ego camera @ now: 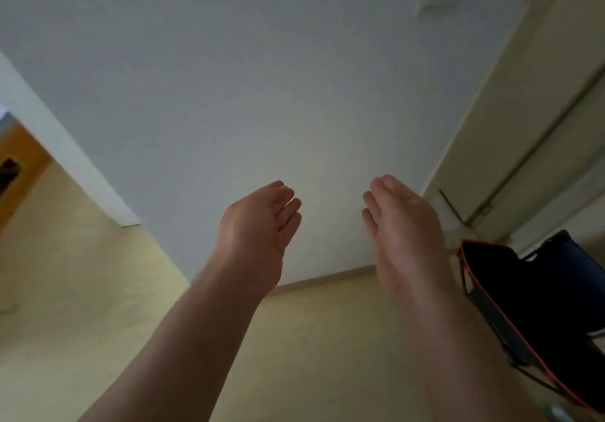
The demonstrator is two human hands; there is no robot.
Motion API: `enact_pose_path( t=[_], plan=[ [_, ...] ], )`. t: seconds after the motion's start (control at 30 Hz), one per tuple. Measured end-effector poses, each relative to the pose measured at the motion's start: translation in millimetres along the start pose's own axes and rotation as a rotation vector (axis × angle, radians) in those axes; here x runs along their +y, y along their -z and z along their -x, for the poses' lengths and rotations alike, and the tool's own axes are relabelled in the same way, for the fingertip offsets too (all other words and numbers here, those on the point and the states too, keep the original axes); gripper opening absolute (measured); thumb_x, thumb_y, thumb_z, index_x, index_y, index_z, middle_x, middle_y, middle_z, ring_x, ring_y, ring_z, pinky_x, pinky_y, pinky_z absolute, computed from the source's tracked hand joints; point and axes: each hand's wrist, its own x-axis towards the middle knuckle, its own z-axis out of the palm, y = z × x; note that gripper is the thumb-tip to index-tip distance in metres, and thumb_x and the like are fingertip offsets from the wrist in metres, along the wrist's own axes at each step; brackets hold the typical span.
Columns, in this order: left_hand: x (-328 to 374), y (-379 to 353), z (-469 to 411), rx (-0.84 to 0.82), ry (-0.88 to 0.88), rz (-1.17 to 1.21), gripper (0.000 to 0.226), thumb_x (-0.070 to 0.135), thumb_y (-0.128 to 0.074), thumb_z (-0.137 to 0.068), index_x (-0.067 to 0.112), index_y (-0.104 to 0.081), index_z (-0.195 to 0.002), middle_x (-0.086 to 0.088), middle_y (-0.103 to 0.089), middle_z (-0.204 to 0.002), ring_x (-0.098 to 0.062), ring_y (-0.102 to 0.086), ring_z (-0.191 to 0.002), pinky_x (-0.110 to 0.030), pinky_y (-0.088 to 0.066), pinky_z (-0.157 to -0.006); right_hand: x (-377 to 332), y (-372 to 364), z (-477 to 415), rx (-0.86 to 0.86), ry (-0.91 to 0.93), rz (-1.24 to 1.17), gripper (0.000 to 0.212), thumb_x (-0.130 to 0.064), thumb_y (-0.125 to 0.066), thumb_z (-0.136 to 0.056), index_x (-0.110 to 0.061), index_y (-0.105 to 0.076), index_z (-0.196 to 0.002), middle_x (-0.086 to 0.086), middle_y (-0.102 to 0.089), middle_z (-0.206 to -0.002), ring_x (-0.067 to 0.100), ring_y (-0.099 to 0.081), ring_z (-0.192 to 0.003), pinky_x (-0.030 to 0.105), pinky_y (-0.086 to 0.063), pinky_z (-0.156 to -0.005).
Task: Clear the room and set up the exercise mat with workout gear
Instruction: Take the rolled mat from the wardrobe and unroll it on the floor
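Both my hands are stretched out in front of me, empty. My left hand (258, 225) is held with its fingers loosely bent toward the right. My right hand (401, 222) has its fingers straight and together, facing the left one. A gap of bare wall lies between them. No exercise mat or workout gear shows in the head view. The view is tilted and blurred.
A white wall (245, 94) fills the middle. Pale wooden floor (82, 290) runs below it. A black folding chair with red trim (523, 290) stands at the right, by a cream door (523, 110). A doorway opens at the far left (19, 166).
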Motion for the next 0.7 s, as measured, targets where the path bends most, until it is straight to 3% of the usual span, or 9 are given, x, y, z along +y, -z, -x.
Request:
enact_pose_path(
  t=[0.1, 0.17, 0.2, 0.27, 0.33, 0.43, 0.5, 0.6, 0.7],
  plan=[
    [33, 59, 6, 0.082, -0.060, 0.085, 0.028, 0.006, -0.060, -0.098, 0.003, -0.065, -0.125, -0.013, -0.072, -0.117, -0.026, -0.071, -0.109, -0.038, -0.057, -0.098, 5, -61, 23, -0.111, 0.039, 0.066, 0.028, -0.030, -0.054, -0.101, -0.015, -0.056, -0.125, 0.025, -0.056, -0.127, 0.044, -0.054, -0.122, 0.062, -0.038, -0.112],
    [54, 106, 9, 0.145, -0.093, 0.135, 0.027, 0.006, -0.060, -0.097, 0.003, -0.066, -0.124, -0.013, -0.073, -0.115, -0.026, -0.071, -0.108, -0.038, -0.057, -0.098, 13, -107, 43, -0.181, 0.042, 0.091, 0.043, -0.033, -0.054, -0.101, -0.017, -0.054, -0.141, 0.008, -0.063, -0.136, 0.024, -0.059, -0.128, 0.051, -0.040, -0.115],
    [64, 130, 10, 0.175, -0.106, 0.151, 0.027, 0.006, -0.060, -0.097, 0.004, -0.066, -0.123, -0.012, -0.073, -0.114, -0.026, -0.072, -0.108, -0.038, -0.057, -0.098, 18, -130, 55, -0.223, 0.032, 0.103, 0.044, -0.033, -0.054, -0.102, -0.017, -0.052, -0.143, 0.008, -0.059, -0.142, 0.024, -0.057, -0.132, 0.051, -0.039, -0.116],
    [90, 186, 11, 0.226, -0.121, 0.177, 0.026, 0.006, -0.061, -0.097, 0.004, -0.067, -0.122, -0.012, -0.074, -0.113, -0.025, -0.072, -0.107, -0.037, -0.057, -0.097, 32, -185, 82, -0.291, 0.020, 0.130, 0.030, -0.029, -0.054, -0.103, -0.010, -0.049, -0.126, 0.024, -0.049, -0.137, 0.043, -0.049, -0.129, 0.063, -0.037, -0.112],
    [111, 227, 10, 0.250, -0.130, 0.185, 0.025, 0.006, -0.061, -0.097, 0.004, -0.067, -0.122, -0.011, -0.074, -0.113, -0.025, -0.072, -0.107, -0.037, -0.058, -0.097, 42, -226, 102, -0.336, -0.004, 0.157, 0.025, -0.029, -0.054, -0.103, -0.011, -0.044, -0.117, 0.020, -0.042, -0.137, 0.044, -0.043, -0.128, 0.065, -0.036, -0.109],
    [147, 293, 7, 0.281, -0.147, 0.195, 0.027, 0.007, -0.060, -0.098, 0.004, -0.066, -0.124, -0.011, -0.074, -0.114, -0.024, -0.072, -0.109, -0.037, -0.057, -0.098, 59, -297, 137, -0.408, 0.010, 0.160, 0.048, -0.033, -0.054, -0.104, -0.016, -0.045, -0.148, 0.003, -0.055, -0.148, 0.019, -0.058, -0.129, 0.045, -0.042, -0.115],
    [170, 335, 4, 0.309, -0.169, 0.206, 0.027, 0.007, -0.061, -0.097, 0.004, -0.067, -0.123, -0.011, -0.074, -0.114, -0.024, -0.072, -0.109, -0.037, -0.057, -0.098, 68, -342, 158, -0.441, 0.008, 0.152, 0.054, -0.032, -0.054, -0.104, -0.017, -0.040, -0.154, -0.010, -0.057, -0.143, 0.007, -0.060, -0.120, 0.036, -0.043, -0.113],
    [202, 384, -4, 0.367, -0.211, 0.202, 0.028, 0.007, -0.058, -0.099, 0.005, -0.066, -0.126, -0.010, -0.072, -0.118, -0.023, -0.071, -0.110, -0.037, -0.056, -0.101, 76, -399, 179, -0.495, -0.014, 0.132, 0.055, -0.031, -0.055, -0.104, -0.015, -0.039, -0.154, -0.007, -0.048, -0.154, 0.006, -0.050, -0.136, 0.039, -0.038, -0.118],
    [231, 425, -16, 0.388, -0.238, 0.190, 0.031, 0.007, -0.055, -0.101, 0.005, -0.064, -0.130, -0.010, -0.070, -0.124, -0.022, -0.069, -0.114, -0.037, -0.054, -0.103, 79, -449, 191, -0.522, -0.023, 0.124, 0.052, -0.029, -0.055, -0.104, -0.015, -0.042, -0.152, -0.007, -0.048, -0.153, 0.004, -0.049, -0.136, 0.037, -0.039, -0.118]
  ],
)
